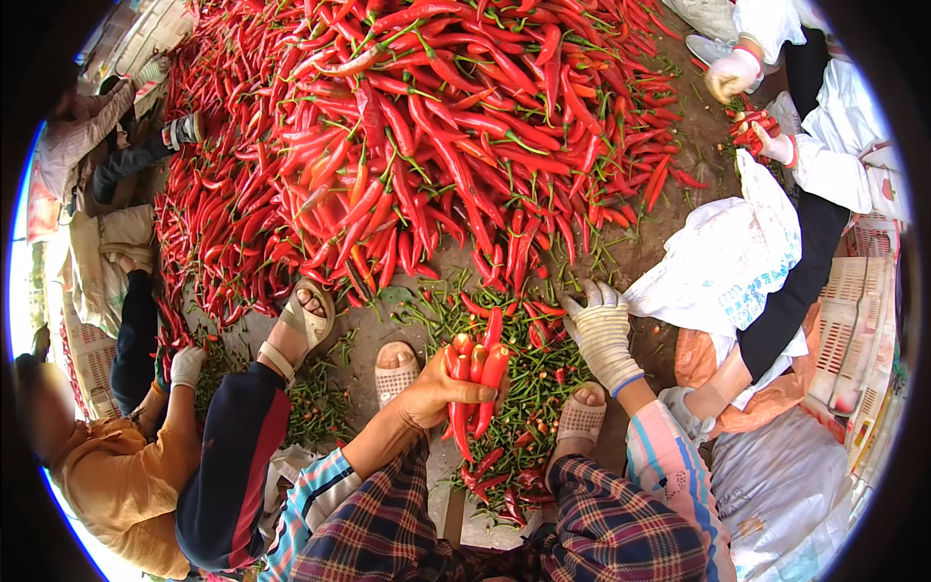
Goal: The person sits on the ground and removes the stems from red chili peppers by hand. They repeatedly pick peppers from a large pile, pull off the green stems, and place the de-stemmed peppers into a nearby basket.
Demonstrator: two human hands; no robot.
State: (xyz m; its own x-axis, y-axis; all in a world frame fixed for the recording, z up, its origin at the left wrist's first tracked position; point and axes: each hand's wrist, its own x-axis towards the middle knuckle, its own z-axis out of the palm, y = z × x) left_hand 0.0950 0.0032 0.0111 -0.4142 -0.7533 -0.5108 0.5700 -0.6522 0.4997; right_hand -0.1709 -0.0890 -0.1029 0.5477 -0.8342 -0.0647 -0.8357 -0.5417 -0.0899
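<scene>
Bare-skinned, my left hand (pixel 440 389) is closed around a bunch of several red chili peppers (pixel 476 375) whose stems are off at the upper ends. My right hand (pixel 600 327), in a striped knit glove, is spread low beside the pile's edge, fingers apart; nothing shows in it, though its palm is hidden. Between my feet lies a heap of green chili stems (pixel 531 400) with some red pieces and damaged peppers in it. A large pile of whole red chili peppers (pixel 451 131) with green stems spreads in front of me.
At the left, a co-worker in an orange top (pixel 124 473) has gloved hands at the peppers. Another co-worker's gloved hands (pixel 734 76) hold peppers at the upper right. A white woven sack (pixel 727 254) and plastic crates (pixel 847 327) stand at the right. Sandalled feet are near the stems.
</scene>
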